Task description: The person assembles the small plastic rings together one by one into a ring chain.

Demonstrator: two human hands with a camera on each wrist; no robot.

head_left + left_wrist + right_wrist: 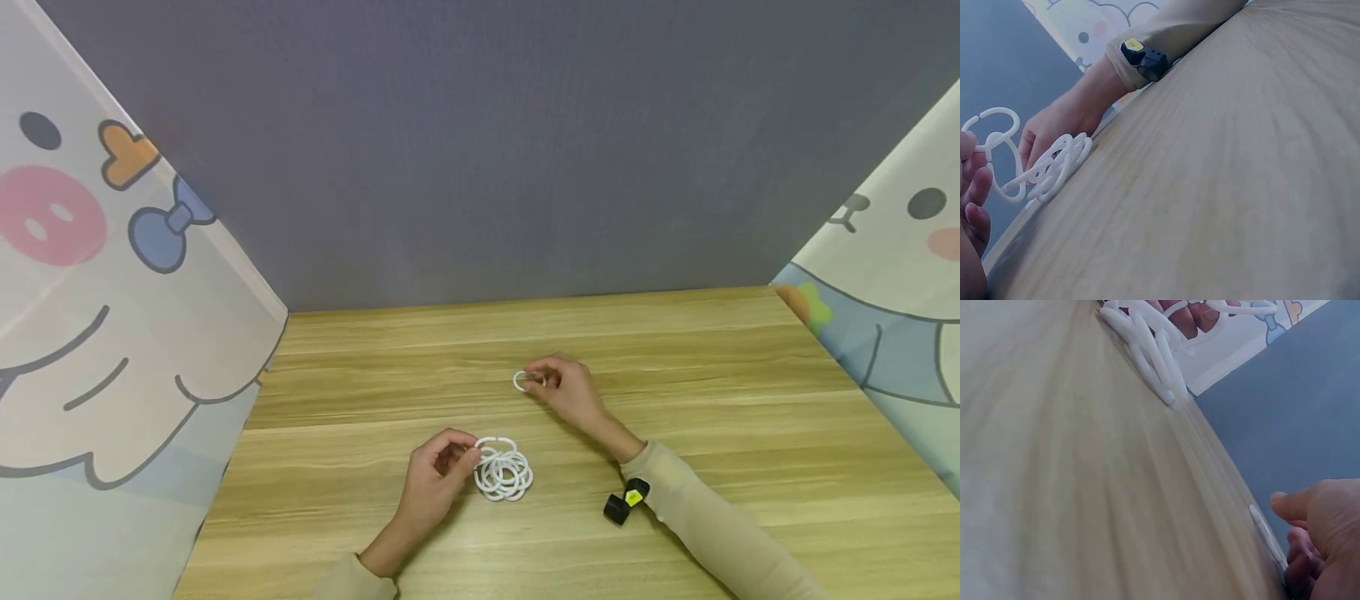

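Observation:
My left hand (pixel 437 473) pinches a white C-shaped plastic ring at the upper left edge of a cluster of linked white rings (pixel 501 473). In the left wrist view, the held ring (pixel 1004 111) is lifted above the table, and the other rings (pixel 1054 169) hang and lean below it. Farther up the table, my right hand (pixel 567 395) is at a single white ring (pixel 515 381), its thumb and fingers spread around it. The right wrist view shows that ring (pixel 1266 532) flat on the wood, with the thumb raised apart from it.
A wood-grain table (pixel 675 358) lies under both hands. Behind it stands a grey panel (pixel 480 167), and panels with cartoon animals (pixel 135 333) flank it. A small black device with a yellow label (pixel 628 500) sits at the right sleeve's cuff.

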